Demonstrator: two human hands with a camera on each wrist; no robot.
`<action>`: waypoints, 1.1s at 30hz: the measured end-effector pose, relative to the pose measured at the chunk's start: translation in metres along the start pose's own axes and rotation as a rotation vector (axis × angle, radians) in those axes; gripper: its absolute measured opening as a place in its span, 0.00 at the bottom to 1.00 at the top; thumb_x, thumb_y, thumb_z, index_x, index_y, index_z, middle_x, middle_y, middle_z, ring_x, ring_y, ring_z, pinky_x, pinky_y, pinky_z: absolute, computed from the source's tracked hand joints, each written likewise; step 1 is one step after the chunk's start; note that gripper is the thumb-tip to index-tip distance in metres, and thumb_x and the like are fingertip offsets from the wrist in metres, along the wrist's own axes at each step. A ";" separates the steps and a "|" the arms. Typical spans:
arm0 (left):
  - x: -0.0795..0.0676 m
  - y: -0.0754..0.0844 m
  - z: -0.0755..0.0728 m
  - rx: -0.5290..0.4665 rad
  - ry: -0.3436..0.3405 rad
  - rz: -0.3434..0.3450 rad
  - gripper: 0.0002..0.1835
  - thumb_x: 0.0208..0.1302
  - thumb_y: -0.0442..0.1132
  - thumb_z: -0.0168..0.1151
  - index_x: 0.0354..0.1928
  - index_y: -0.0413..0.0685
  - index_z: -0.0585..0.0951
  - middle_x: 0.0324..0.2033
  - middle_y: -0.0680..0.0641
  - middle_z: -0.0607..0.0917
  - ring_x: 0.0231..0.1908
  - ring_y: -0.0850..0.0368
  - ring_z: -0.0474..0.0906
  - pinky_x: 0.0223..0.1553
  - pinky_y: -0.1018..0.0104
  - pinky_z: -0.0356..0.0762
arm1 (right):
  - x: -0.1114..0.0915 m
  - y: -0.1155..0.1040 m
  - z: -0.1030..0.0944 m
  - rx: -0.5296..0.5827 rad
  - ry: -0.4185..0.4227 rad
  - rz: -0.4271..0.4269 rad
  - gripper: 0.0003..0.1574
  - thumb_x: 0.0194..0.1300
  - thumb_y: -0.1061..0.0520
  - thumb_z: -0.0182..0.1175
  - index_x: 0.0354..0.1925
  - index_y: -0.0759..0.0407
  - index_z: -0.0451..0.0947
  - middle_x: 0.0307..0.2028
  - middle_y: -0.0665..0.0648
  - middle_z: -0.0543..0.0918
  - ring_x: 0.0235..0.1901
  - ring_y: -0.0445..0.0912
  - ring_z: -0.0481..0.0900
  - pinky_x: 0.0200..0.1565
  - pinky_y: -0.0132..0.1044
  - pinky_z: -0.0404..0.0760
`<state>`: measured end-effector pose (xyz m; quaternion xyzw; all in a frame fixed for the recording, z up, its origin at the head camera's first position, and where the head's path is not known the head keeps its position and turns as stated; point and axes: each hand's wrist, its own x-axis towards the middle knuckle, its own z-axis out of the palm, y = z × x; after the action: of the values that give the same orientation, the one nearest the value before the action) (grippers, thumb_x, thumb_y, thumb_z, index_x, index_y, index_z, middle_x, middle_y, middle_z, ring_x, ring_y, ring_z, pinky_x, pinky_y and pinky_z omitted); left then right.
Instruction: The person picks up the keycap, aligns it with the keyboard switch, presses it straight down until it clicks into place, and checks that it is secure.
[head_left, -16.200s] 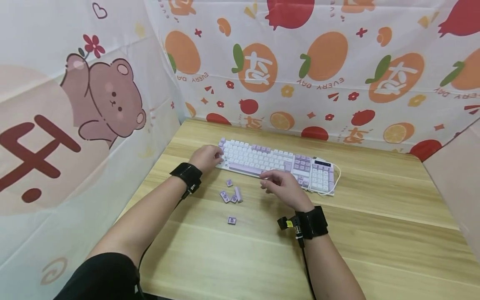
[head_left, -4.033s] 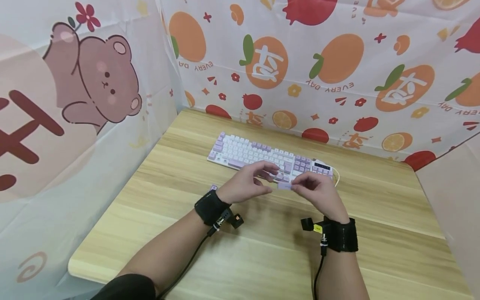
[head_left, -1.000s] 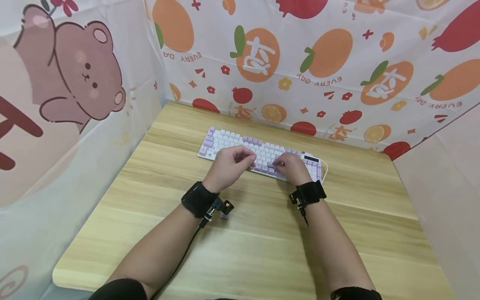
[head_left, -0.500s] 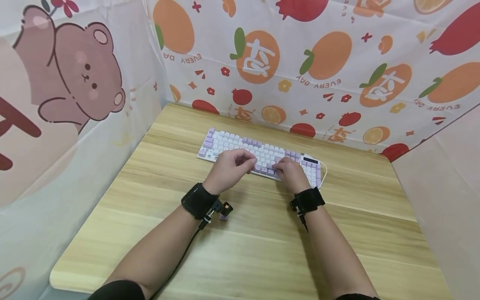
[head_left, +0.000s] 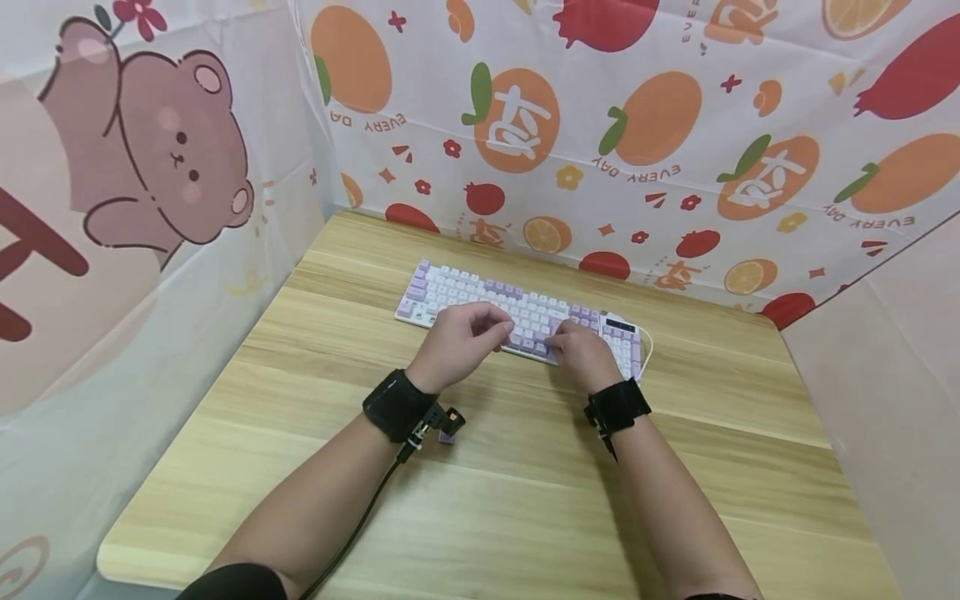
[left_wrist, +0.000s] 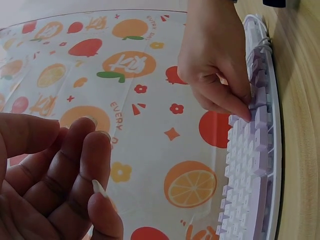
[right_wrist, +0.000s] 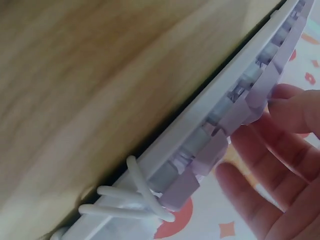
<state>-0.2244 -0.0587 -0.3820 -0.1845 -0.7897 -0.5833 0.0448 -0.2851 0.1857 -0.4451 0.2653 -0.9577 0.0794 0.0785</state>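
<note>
A white and purple keyboard (head_left: 450, 287) lies toward the back of the table. My right hand (head_left: 587, 357) is over its right-hand part, near the front edge. Thumb and fingers pinch a purple keycap (right_wrist: 262, 90) in the front rows, in line with other purple keycaps. In the left wrist view, the right fingertips reach down to the purple keys (left_wrist: 261, 125). My left hand (head_left: 456, 346) hovers over the keyboard's front edge, its fingers loosely curled with nothing between them. One loose purple keycap (head_left: 447, 437) lies on the table beside the left wrist camera.
A white cable (head_left: 649, 346) loops round the keyboard's right end, its coils (right_wrist: 135, 195) lying across the front corner. The wooden table (head_left: 487, 517) meets a fruit-print cloth (head_left: 570, 133) behind and a bear-print cloth (head_left: 172, 158) at left.
Several loose keycaps lay before the keyboard at first; one shows now. Four seconds ago my right hand held a long purple keycap above the keyboard. Over the last second both hands barely move.
</note>
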 end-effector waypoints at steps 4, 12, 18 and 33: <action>0.001 0.000 0.002 0.014 -0.003 0.004 0.06 0.69 0.40 0.61 0.38 0.49 0.85 0.30 0.47 0.86 0.29 0.57 0.81 0.31 0.63 0.79 | -0.004 -0.001 0.001 -0.072 0.019 -0.092 0.11 0.62 0.64 0.64 0.42 0.56 0.88 0.32 0.55 0.79 0.29 0.48 0.76 0.32 0.40 0.79; 0.003 -0.001 0.007 0.040 -0.016 0.010 0.05 0.68 0.40 0.61 0.37 0.49 0.85 0.27 0.52 0.85 0.28 0.59 0.80 0.30 0.65 0.78 | -0.009 -0.003 -0.003 -0.041 -0.086 -0.055 0.19 0.62 0.60 0.60 0.52 0.59 0.84 0.36 0.55 0.80 0.32 0.48 0.76 0.37 0.41 0.78; -0.001 -0.003 0.004 0.038 -0.013 -0.001 0.06 0.69 0.40 0.61 0.38 0.50 0.85 0.28 0.51 0.86 0.29 0.58 0.81 0.31 0.65 0.78 | -0.015 -0.010 -0.002 -0.015 -0.165 0.027 0.28 0.59 0.58 0.59 0.59 0.58 0.79 0.45 0.56 0.80 0.40 0.51 0.76 0.44 0.45 0.79; 0.002 0.000 -0.017 0.027 -0.029 -0.052 0.07 0.70 0.42 0.60 0.41 0.49 0.85 0.33 0.46 0.86 0.34 0.52 0.83 0.38 0.60 0.82 | -0.015 -0.006 -0.002 0.175 -0.138 0.147 0.25 0.64 0.54 0.63 0.59 0.55 0.80 0.43 0.55 0.81 0.42 0.49 0.78 0.47 0.45 0.79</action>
<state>-0.2292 -0.0744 -0.3762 -0.1717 -0.8027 -0.5707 0.0209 -0.2689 0.1887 -0.4454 0.2050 -0.9671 0.1498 -0.0170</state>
